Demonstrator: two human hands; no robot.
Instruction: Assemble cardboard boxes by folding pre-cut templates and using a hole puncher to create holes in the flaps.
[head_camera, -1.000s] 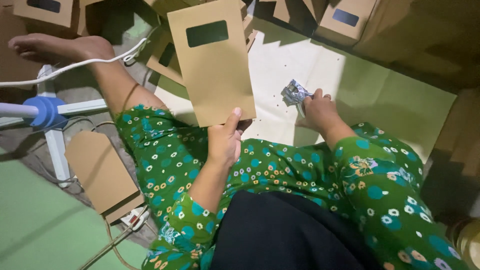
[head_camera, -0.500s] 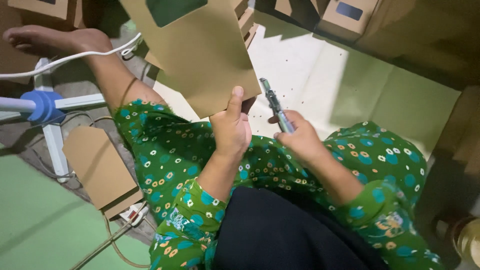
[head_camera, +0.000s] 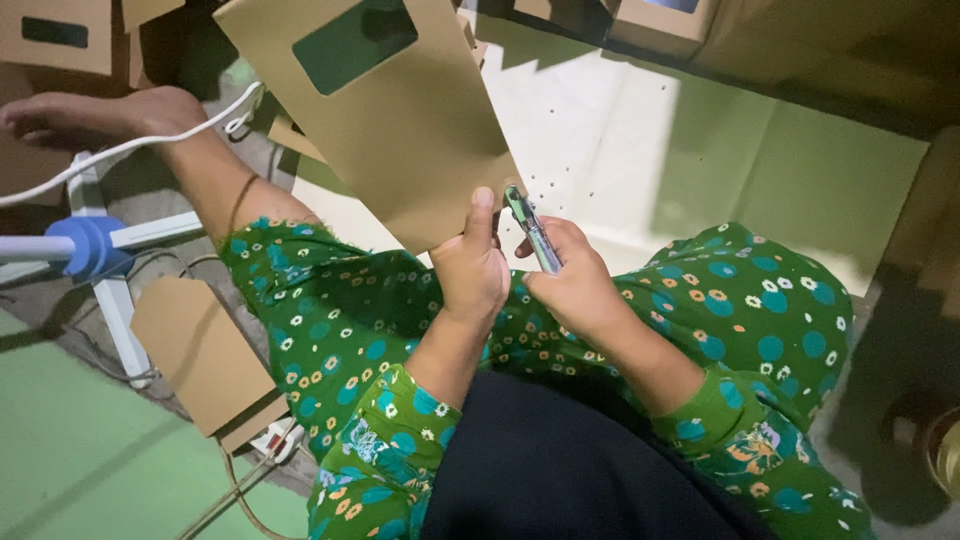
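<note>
On the far left a white fan stand with a blue hub (head_camera: 85, 245) straddles the floor, and a flat brown paper piece (head_camera: 205, 355) lies beside the knee. The left hand (head_camera: 470, 275) holds up a brown paper bag with a rectangular window (head_camera: 375, 110), thumb pressed on its lower corner. Just right of that corner, the right hand (head_camera: 580, 290) has its fingers wrapped around a small metal stapler (head_camera: 532, 228). Its nose is near the bag's edge but not yet on it. More brown windowed packages (head_camera: 55, 35) sit along the top edge, above the pale sheet (head_camera: 700, 150) covering the floor.
</note>
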